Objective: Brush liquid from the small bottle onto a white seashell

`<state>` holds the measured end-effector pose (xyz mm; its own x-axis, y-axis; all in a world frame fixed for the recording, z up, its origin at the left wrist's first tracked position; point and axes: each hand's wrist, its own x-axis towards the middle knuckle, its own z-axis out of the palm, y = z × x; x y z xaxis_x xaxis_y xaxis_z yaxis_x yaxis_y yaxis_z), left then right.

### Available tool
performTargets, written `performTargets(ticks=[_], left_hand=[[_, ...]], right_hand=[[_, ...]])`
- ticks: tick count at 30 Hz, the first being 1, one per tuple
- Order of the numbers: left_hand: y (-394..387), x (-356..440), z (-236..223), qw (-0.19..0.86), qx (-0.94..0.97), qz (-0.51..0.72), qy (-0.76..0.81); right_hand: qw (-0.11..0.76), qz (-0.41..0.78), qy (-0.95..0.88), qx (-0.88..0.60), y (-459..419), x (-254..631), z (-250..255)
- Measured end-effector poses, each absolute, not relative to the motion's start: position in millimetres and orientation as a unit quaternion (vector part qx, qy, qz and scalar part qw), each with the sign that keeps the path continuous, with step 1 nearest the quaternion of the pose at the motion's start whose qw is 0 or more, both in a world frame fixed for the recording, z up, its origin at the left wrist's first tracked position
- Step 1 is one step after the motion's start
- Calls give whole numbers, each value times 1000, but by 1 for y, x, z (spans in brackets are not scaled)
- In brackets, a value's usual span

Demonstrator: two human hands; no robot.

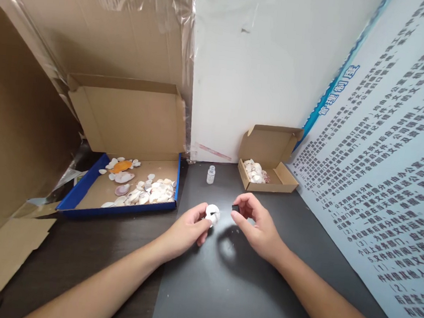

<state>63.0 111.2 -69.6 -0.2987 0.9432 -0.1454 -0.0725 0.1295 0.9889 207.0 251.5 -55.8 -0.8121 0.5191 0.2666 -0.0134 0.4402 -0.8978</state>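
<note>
Over the dark grey mat, my left hand [190,228] is closed round a white shell piece [212,214]. That piece is rounded, with a dark gap in its middle; whether it is one shell or several joined cannot be made out. A short way to its right, my right hand [258,224] pinches a small black block-like object [235,208] between thumb and fingers. The two hands are apart, and the black object does not touch the shell piece. Behind them a small clear bottle [211,174] with a white label stands upright on the mat.
At the left an open blue-edged cardboard box [92,187] contains many loose shells [152,192]. A smaller open cardboard box [272,188] with white shells [255,171] stands back right. A white wall [234,81] rises behind, and a printed board [385,146] borders the right side.
</note>
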Motion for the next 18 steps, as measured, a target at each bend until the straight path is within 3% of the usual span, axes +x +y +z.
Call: performTargets(ticks=[4,15,18], left_hand=[[111,62,-72,467,373,544,589],[111,62,-71,483,369,540,582],[111,62,-70,490,369,541,576]], right_hand=[[302,498,-793,-177,249,207,-56],[254,536,-793,-138,248,209,-54],[265,487,-818,-153,246,210,-54]])
